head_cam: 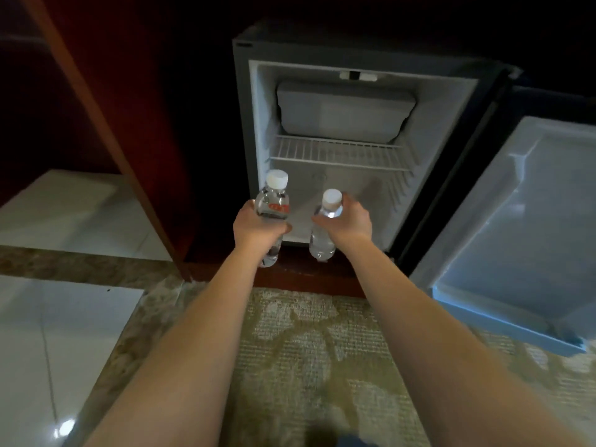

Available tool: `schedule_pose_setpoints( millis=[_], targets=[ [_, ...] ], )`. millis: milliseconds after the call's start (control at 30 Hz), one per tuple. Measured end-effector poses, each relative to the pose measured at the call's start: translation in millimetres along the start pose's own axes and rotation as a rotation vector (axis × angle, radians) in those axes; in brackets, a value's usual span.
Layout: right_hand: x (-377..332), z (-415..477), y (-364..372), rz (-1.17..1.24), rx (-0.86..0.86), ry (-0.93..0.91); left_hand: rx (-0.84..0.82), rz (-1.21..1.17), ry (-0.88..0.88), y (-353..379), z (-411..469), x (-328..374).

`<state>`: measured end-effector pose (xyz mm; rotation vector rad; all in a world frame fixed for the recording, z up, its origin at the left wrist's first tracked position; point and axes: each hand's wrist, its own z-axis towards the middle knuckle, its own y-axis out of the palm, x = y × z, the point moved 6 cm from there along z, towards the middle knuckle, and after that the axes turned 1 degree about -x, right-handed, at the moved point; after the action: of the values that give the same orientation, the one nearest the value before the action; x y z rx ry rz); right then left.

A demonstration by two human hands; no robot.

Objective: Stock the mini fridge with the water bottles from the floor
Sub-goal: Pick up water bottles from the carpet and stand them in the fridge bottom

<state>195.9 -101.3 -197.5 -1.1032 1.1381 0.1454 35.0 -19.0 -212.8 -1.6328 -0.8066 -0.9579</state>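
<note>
Clear bottles [272,196] [322,241] in both hands [254,225] [350,221]; one red label [279,208], lettering illegible.

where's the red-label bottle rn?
Head view, centre: the red-label bottle is gripped in the left hand, at the lower left of the open fridge mouth, left of the second bottle in the right hand.

- A patterned carpet [309,350], olive with pale motifs, covers the floor in the lower middle.
- Glossy white floor tiles [48,333] lie to its left and catch a small bright glint.
- A mottled brown stone border [80,262] edges the tiles.
- A reddish-brown wooden panel [129,124] stands at the left.
- A dark red wooden plinth [290,279] meets the carpet's far edge.
- The upper area is in deep shadow.
</note>
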Motion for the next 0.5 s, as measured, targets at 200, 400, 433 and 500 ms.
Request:
schedule_pose_setpoints(
  millis=[200,400,433,500],
  targets=[
    [22.4,62.8,55.8,0.031,-0.020,-0.003,0.084,-0.195,0.062,27.6,51.3,-38.6],
    [27.6,128.7,93.6,0.073,-0.028,-0.040,0.036,-0.191,0.093,53.2,100.2,-64.0],
    [28.0,138.1,98.2,0.076,-0.027,-0.052,0.020,-0.197,0.092,57.3,106.2,-65.9],
    [28.1,153.3,106.7,0.077,-0.033,-0.062,0.016,-0.189,0.094,62.0,115.4,-69.6]
  ],
)
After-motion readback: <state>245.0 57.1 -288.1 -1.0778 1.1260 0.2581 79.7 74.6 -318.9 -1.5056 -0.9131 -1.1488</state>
